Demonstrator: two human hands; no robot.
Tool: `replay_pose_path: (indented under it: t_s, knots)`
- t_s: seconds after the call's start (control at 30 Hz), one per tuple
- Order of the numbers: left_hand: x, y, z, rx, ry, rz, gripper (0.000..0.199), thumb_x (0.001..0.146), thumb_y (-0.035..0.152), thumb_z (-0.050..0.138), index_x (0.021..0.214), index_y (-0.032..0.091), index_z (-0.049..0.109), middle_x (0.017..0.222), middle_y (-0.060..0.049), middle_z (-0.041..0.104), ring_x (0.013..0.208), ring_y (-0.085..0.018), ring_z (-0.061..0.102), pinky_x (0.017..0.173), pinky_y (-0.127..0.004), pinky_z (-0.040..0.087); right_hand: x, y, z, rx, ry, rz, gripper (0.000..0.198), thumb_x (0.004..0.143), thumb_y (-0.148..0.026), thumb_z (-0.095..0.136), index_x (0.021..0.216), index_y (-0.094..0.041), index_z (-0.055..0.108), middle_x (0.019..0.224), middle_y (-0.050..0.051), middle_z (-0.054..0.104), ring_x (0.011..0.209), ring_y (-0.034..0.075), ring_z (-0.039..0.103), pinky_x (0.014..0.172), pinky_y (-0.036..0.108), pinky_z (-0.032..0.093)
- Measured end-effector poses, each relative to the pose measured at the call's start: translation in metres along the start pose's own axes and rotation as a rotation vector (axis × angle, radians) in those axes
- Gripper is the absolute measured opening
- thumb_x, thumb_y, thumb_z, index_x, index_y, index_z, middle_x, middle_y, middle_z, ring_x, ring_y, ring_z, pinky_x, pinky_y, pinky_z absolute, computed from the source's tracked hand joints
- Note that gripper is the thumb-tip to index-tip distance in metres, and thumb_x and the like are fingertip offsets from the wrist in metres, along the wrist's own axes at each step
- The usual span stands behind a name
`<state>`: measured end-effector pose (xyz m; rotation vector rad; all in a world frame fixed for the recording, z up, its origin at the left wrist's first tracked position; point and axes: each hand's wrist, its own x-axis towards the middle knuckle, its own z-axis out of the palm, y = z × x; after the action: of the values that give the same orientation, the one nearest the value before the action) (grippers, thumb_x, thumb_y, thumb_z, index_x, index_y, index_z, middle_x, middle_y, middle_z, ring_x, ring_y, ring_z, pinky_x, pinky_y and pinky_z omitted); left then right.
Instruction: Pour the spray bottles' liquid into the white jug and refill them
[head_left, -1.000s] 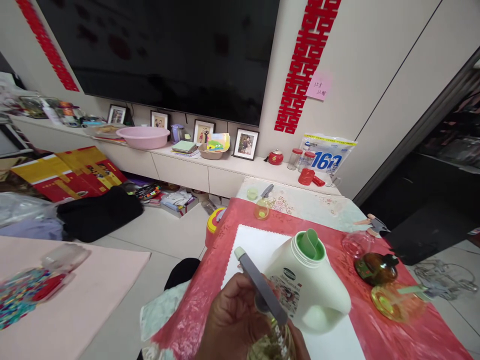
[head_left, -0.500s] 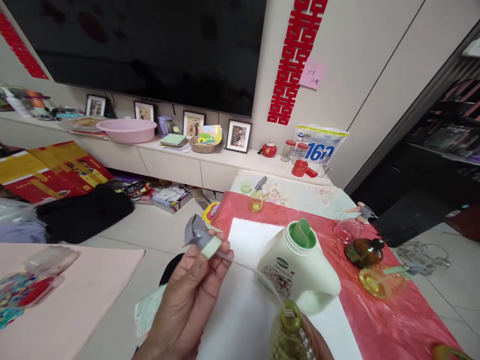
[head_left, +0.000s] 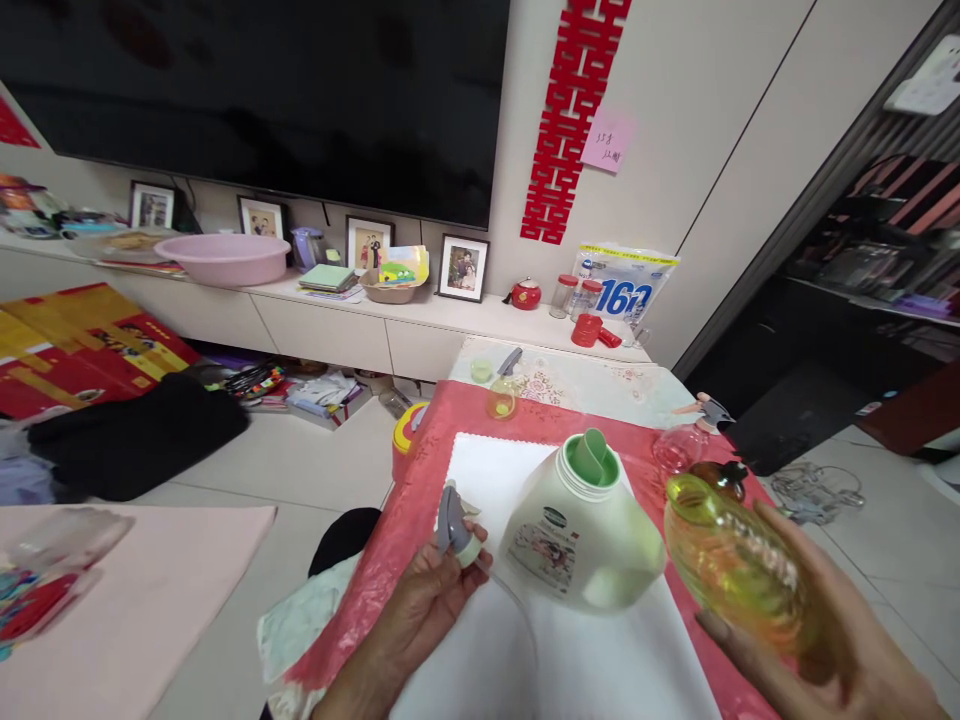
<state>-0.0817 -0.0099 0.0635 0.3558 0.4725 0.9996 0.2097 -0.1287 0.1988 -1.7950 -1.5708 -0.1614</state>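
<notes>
Far left, on a pale pink tabletop [head_left: 150,600], a clear plastic container [head_left: 52,560] with colourful contents, blurred. Beyond it, on the floor, a black bundle [head_left: 135,435] and red-and-yellow cartons [head_left: 82,340]. Along the wall, a low white shelf [head_left: 337,330] carrying a pink basin [head_left: 223,258], framed photos [head_left: 463,268], a small red pot [head_left: 526,293], jars and a blue-printed bag [head_left: 626,290], all under a dark television screen [head_left: 262,90]. Nearer, a red tablecloth [head_left: 420,500] with a white mat [head_left: 495,470] on top. Left hand [head_left: 427,600] closed around a grey spray-trigger head [head_left: 454,520], nozzle up, pale green collar between the fingertips, thin clear dip tube trailing down and right over the mat. Just beside it to the right, a white detergent jug [head_left: 581,540] with a green cap [head_left: 591,462], standing upright on the mat, untouched. Farther back on the table, a small yellow spray bottle [head_left: 502,392] with grey trigger, well apart from both hands. Right of the jug, a clear pinkish spray bottle [head_left: 679,445] and a brown bottle [head_left: 720,478], partly hidden. Right hand [head_left: 817,640] wrapped around a yellow-green transparent bottle [head_left: 731,560], open neck tilted up and left toward the jug, held above the table's right edge, no head attached. Far right, a dark shelving unit [head_left: 885,300] and tiled floor.
</notes>
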Motion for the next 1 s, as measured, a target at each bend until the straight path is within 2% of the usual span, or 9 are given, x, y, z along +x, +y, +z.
replay_pose_path:
  t_s: [0.07,0.17,0.27,0.43,0.63,0.83,1.0]
  knots:
    - [0.003,-0.011,-0.013,0.012,-0.016,-0.038,0.046,0.058,0.026,0.098,0.098,0.020,0.077,0.099,-0.002,0.075,0.083,-0.016,0.074,0.078,-0.025,0.059,0.021,0.002,-0.002,-0.123,0.034,-0.131,0.078,0.093,-0.074,0.057,0.154,-0.026,0.042,0.140,0.004,0.053,0.118,0.030,0.059,0.084,0.038,0.055]
    - [0.007,-0.022,-0.028,0.021,-0.014,-0.072,0.046,0.059,0.028,0.098,0.099,0.021,0.077,0.100,-0.002,0.075,0.084,-0.016,0.073,0.078,-0.026,0.057,0.043,-0.002,-0.004,-0.185,0.050,-0.286,0.070,0.099,-0.069,0.051,0.151,-0.023,0.043,0.138,0.007,0.053,0.118,0.029,0.055,0.098,0.042,0.046]
    - [0.010,-0.026,-0.035,0.026,0.010,-0.080,0.047,0.057,0.031,0.099,0.099,0.022,0.077,0.100,-0.001,0.075,0.085,-0.016,0.073,0.079,-0.027,0.055,0.056,-0.009,-0.007,-0.202,0.052,-0.409,0.060,0.103,-0.060,0.049,0.149,-0.022,0.044,0.134,0.009,0.053,0.118,0.029,0.053,0.099,0.043,0.043]
    - [0.010,-0.025,-0.033,0.051,0.027,-0.105,0.044,0.059,0.030,0.098,0.098,0.021,0.078,0.101,-0.002,0.075,0.085,-0.017,0.072,0.078,-0.029,0.053,0.073,-0.017,-0.015,-0.342,0.035,-0.567,0.054,0.106,-0.051,0.042,0.147,-0.015,0.044,0.134,0.013,0.051,0.120,0.030,0.052,0.098,0.044,0.045]
    - [0.010,-0.026,-0.033,0.070,0.028,-0.106,0.046,0.057,0.032,0.099,0.097,0.022,0.079,0.100,-0.003,0.075,0.084,-0.017,0.072,0.076,-0.029,0.053,0.088,-0.020,-0.023,-0.448,-0.001,-0.682,0.047,0.105,-0.040,0.045,0.142,-0.010,0.046,0.132,0.016,0.052,0.118,0.033,0.053,0.096,0.047,0.048]
    - [0.010,-0.027,-0.035,0.066,0.022,-0.108,0.046,0.059,0.032,0.098,0.099,0.023,0.079,0.101,-0.002,0.075,0.085,-0.017,0.072,0.077,-0.028,0.053,0.098,-0.028,-0.029,-0.509,-0.038,-0.754,0.047,0.104,-0.036,0.044,0.142,-0.009,0.045,0.135,0.019,0.050,0.118,0.038,0.052,0.095,0.054,0.047]
    - [0.011,-0.027,-0.034,0.065,0.016,-0.107,0.044,0.059,0.031,0.098,0.098,0.023,0.079,0.100,-0.002,0.075,0.085,-0.017,0.072,0.076,-0.028,0.053,0.105,-0.031,-0.031,-0.595,-0.040,-0.805,0.044,0.103,-0.033,0.040,0.139,-0.009,0.046,0.133,0.021,0.050,0.117,0.040,0.052,0.087,0.053,0.051]
